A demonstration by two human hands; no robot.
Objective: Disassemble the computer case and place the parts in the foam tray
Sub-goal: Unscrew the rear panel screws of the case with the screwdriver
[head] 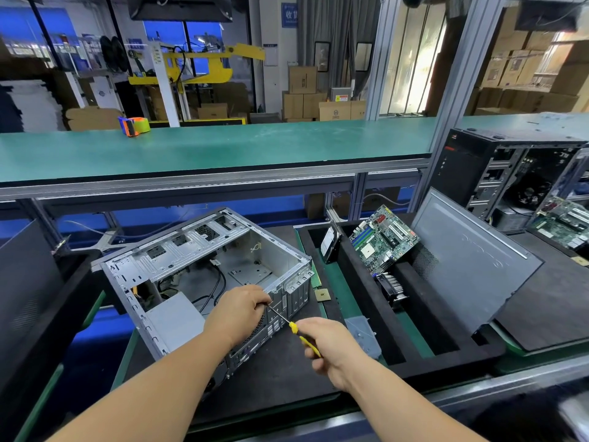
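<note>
An open grey computer case (204, 269) lies on its side on a black mat, its rear panel toward me. My left hand (237, 312) rests on the rear panel's upper edge, fingers curled at the tip of a screwdriver (288, 325). My right hand (328, 342) grips the screwdriver's yellow handle, with the thin shaft pointing up-left at the rear panel. To the right stands the black foam tray (366, 317), which holds a hard drive (329, 245), a green motherboard (382, 240), a cooler with fan (392, 287) and a grey side panel (462, 266).
A small square chip (322, 295) and a green strip lie between case and tray. A clear plastic piece (363, 334) sits on the tray's near edge. Another open black tower (510, 173) stands at the far right. A tape dispenser (134, 126) sits on the green shelf.
</note>
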